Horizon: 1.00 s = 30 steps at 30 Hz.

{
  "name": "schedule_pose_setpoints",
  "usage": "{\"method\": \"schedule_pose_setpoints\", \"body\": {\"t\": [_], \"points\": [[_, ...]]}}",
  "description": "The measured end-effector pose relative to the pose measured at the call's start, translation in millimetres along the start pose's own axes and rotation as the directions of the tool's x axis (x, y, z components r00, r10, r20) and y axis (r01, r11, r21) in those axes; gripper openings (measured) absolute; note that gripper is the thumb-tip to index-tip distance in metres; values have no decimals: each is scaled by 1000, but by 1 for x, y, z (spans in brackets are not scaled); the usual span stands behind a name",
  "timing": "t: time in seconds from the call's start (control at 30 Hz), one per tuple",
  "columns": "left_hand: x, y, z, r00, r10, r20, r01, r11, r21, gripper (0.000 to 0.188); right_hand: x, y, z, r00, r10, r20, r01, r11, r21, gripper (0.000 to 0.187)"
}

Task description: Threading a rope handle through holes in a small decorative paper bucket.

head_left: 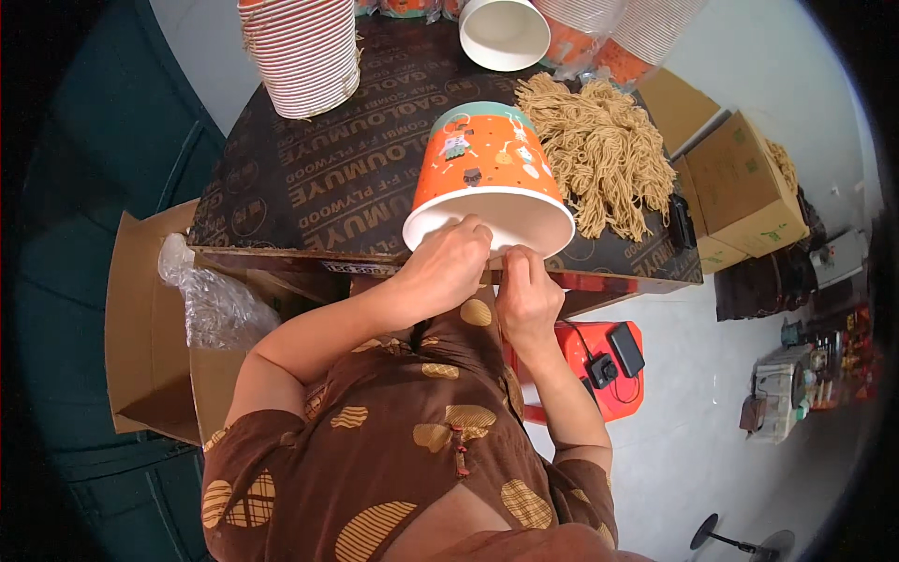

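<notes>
A large orange paper bucket [489, 155] with cartoon prints and a green band at its base lies tipped on its side at the table's front edge, its white mouth facing me. My left hand [445, 267] is closed, its curled fingers inside the mouth by the near rim; whatever they pinch is hidden. Beside it, my right hand [530, 298] is closed at the same rim, thumb and forefinger pressed to it. To the right of the bucket lies a loose heap of tan cords [604, 155].
A tall stack of nested buckets [302, 56] stands at the back left of the dark plywood table [346, 169]. Another white bucket [505, 36] lies behind. Cardboard boxes flank the table, a plastic bag [220, 304] hanging over the left one. A red stool [623, 398] holds small black devices.
</notes>
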<state>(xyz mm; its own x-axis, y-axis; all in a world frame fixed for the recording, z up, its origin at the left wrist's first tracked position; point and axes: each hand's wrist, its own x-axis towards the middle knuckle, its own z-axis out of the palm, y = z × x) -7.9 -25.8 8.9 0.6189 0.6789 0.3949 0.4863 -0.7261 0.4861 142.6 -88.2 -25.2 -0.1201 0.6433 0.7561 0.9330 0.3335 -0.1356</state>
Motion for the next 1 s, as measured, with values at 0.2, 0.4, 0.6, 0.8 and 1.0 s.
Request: {"method": "schedule_pose_setpoints", "body": {"t": [0.2,0.4,0.6,0.8,1.0], "points": [[0,7,-4,997,-55,-48,48,989,-142,9,-1,2,2,1000,31,-4,-30,998,54,29],[2,16,-1,850,-462,255,513,609,-606,9,-3,3,4,997,70,-23,-67,990,121,22],[4,7,4,911,-363,197,409,728,-551,7,-5,2,4,995,93,-43,-85,982,169,18],[6,6,2,981,-194,13,193,957,-217,9,-7,2,1,996,90,6,-89,976,199,28],[7,8,-5,972,-218,85,230,957,-178,9,-12,3,0,990,124,65,-139,938,318,31]]}}
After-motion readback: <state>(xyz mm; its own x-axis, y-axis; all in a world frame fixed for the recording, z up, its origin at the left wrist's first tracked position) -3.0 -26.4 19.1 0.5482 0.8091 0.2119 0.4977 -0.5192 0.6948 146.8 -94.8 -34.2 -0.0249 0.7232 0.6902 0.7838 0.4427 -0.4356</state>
